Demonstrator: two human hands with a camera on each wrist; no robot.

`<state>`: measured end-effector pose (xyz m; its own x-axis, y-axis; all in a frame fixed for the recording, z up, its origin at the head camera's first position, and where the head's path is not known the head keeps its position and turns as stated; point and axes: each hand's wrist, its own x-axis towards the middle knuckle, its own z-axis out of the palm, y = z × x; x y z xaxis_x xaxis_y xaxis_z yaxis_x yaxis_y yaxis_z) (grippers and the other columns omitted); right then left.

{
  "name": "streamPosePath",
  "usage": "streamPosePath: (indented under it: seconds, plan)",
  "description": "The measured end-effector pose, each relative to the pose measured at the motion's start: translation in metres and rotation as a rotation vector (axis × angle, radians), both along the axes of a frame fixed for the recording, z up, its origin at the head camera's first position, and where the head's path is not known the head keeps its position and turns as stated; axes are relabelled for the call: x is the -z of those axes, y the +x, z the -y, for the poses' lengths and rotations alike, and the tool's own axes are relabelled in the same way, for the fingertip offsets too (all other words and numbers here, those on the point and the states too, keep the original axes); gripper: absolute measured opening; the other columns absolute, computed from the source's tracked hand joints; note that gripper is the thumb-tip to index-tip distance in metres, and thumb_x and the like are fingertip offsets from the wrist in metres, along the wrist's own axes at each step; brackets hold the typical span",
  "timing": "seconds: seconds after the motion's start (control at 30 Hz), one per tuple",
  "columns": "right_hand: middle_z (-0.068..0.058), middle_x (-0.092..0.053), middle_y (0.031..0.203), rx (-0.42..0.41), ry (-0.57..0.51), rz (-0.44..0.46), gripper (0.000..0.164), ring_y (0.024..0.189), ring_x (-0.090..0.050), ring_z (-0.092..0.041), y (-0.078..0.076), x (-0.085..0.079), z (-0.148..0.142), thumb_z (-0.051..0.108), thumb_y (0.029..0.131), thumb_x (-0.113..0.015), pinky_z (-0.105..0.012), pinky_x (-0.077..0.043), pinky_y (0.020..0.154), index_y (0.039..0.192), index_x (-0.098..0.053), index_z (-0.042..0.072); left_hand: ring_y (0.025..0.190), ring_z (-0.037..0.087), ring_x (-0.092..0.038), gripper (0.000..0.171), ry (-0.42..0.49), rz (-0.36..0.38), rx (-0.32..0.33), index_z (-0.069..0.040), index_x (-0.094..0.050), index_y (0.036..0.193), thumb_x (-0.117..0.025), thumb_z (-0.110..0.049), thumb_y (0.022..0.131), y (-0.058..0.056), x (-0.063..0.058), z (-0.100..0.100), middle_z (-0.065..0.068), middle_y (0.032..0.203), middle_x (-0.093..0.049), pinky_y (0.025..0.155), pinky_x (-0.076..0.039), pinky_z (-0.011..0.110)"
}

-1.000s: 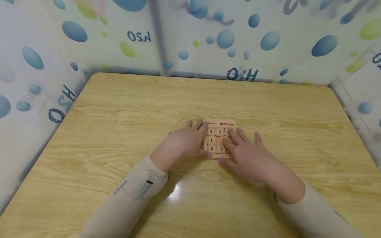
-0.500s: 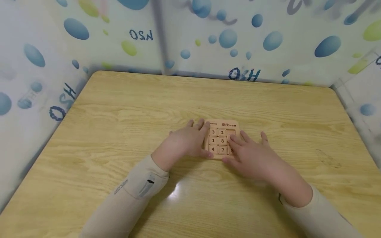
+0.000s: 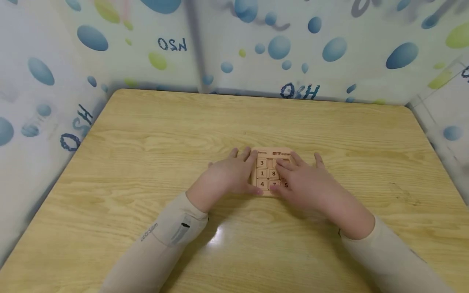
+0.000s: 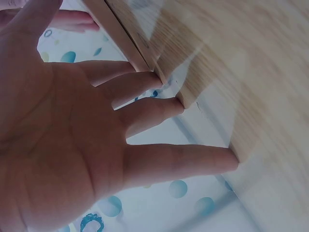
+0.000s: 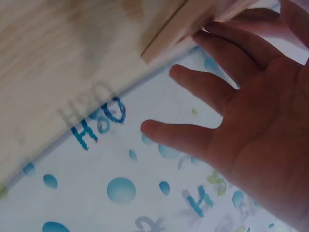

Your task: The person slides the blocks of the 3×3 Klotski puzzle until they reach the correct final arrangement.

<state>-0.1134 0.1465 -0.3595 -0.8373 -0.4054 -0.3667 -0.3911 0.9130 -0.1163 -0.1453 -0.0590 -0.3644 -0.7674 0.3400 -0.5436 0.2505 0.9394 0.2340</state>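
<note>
A wooden number slide puzzle [image 3: 266,149] lies flat on the table, with tiles 3, 1, 8, 4, 7 and 5 showing at least in part. My left hand [image 3: 229,174] steadies its left side, index finger by the upper corner and thumb on the lower corner. In the left wrist view the fingers of that hand [image 4: 58,130] are spread, tips down on the tabletop. My right hand [image 3: 309,183] presses a top-row tile with a fingertip, hiding its number. A narrow gap separates that tile from the 3. Fingers of the right hand [image 5: 260,116] look fairly straight in the right wrist view.
The light wood-grain table [image 3: 176,134] extends around the puzzle on every side. Behind it stands a white wall [image 3: 249,77] with blue and green dots. Beige sleeves [image 3: 154,244] cover both forearms.
The 8 tile has slid left into the centre slot. A top-right gap opened, and the top-middle tile, formerly showing 2, has shifted right under my right fingertip. My left hand stayed put.
</note>
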Motion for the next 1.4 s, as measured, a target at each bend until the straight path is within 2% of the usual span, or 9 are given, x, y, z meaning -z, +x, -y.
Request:
streamPosePath:
  seconds: [0.13, 0.33, 0.4, 0.63, 0.73, 0.9, 1.17, 1.27, 1.4]
  plan:
    - [-0.005, -0.044, 0.17, 0.031, 0.043, -0.021, 0.065, 0.163, -0.025, -0.046, -0.001, -0.003, -0.004, 0.055, 0.109, -0.05, -0.087, -0.006, 0.121, 0.159, -0.051, 0.014, 0.169, 0.037, -0.002, 0.118, 0.004, -0.008, 0.005, -0.023, -0.004, 0.174, -0.075, -0.066, 0.09, -0.001, 0.0, 0.0, 0.002, 0.182, 0.0, 0.112, -0.025, 0.09]
    - [-0.003, -0.037, 0.174, -0.073, -0.075, -0.023, 0.072, 0.165, -0.022, -0.04, -0.003, 0.005, 0.013, 0.06, 0.109, -0.048, -0.087, -0.009, 0.122, 0.164, -0.043, 0.015, 0.169, 0.037, -0.003, 0.118, -0.011, 0.002, 0.018, -0.023, -0.005, 0.174, -0.07, -0.073, 0.089, -0.002, 0.0, 0.0, 0.002, 0.183, -0.002, 0.11, -0.028, 0.091]
    - [-0.003, -0.037, 0.174, -0.086, -0.083, -0.014, 0.072, 0.166, -0.022, -0.039, -0.003, 0.008, 0.016, 0.061, 0.108, -0.047, -0.086, -0.009, 0.123, 0.165, -0.043, 0.016, 0.169, 0.037, -0.003, 0.118, -0.014, 0.005, 0.021, -0.023, -0.005, 0.174, -0.068, -0.076, 0.089, -0.001, 0.001, 0.0, 0.002, 0.183, -0.001, 0.11, -0.029, 0.09]
    - [-0.005, -0.046, 0.169, -0.014, -0.002, -0.027, 0.065, 0.163, -0.026, -0.044, 0.002, -0.002, 0.009, 0.055, 0.109, -0.051, -0.086, -0.009, 0.123, 0.159, -0.052, 0.015, 0.169, 0.037, -0.004, 0.118, 0.003, -0.011, 0.0, -0.024, -0.007, 0.174, -0.076, -0.067, 0.088, 0.0, 0.001, -0.003, 0.002, 0.182, -0.003, 0.111, -0.026, 0.09]
    - [-0.004, -0.046, 0.169, -0.05, -0.029, -0.021, 0.065, 0.163, -0.027, -0.043, 0.007, -0.005, 0.011, 0.056, 0.109, -0.05, -0.087, -0.01, 0.122, 0.159, -0.053, 0.015, 0.169, 0.036, -0.004, 0.119, -0.011, -0.013, 0.003, -0.024, -0.007, 0.174, -0.075, -0.069, 0.088, 0.0, 0.0, -0.004, 0.001, 0.182, -0.003, 0.112, -0.027, 0.09]
    - [-0.001, -0.045, 0.169, -0.123, -0.071, -0.015, 0.066, 0.164, -0.026, -0.04, 0.011, 0.001, 0.017, 0.059, 0.11, -0.046, -0.087, -0.01, 0.121, 0.16, -0.051, 0.017, 0.169, 0.035, -0.003, 0.116, -0.022, -0.002, 0.016, -0.024, -0.005, 0.174, -0.074, -0.067, 0.09, -0.001, -0.001, -0.003, 0.001, 0.182, -0.001, 0.112, -0.027, 0.09]
    - [0.001, -0.03, 0.177, -0.068, -0.052, -0.002, 0.079, 0.168, -0.015, -0.037, -0.003, 0.013, 0.019, 0.067, 0.107, -0.042, -0.085, -0.006, 0.124, 0.168, -0.035, 0.017, 0.169, 0.035, -0.003, 0.112, -0.011, 0.02, 0.0, -0.022, -0.006, 0.174, -0.069, -0.068, 0.093, -0.001, 0.001, 0.001, 0.002, 0.183, -0.002, 0.111, -0.029, 0.09]
    - [0.0, -0.032, 0.176, -0.055, -0.031, -0.006, 0.079, 0.167, -0.016, -0.038, 0.002, 0.01, 0.014, 0.068, 0.107, -0.043, -0.085, -0.005, 0.124, 0.167, -0.038, 0.016, 0.169, 0.036, -0.004, 0.117, -0.004, 0.008, -0.006, -0.022, -0.006, 0.174, -0.069, -0.074, 0.089, 0.0, 0.002, 0.001, 0.002, 0.182, -0.002, 0.111, -0.029, 0.09]
    - [-0.003, -0.043, 0.171, -0.057, -0.013, -0.028, 0.074, 0.165, -0.024, -0.041, 0.015, 0.003, 0.009, 0.065, 0.107, -0.046, -0.087, -0.007, 0.122, 0.161, -0.048, 0.015, 0.169, 0.036, -0.004, 0.12, 0.007, -0.005, -0.009, -0.022, -0.006, 0.174, -0.072, -0.073, 0.088, 0.001, 0.001, 0.0, 0.002, 0.182, -0.002, 0.112, -0.027, 0.09]
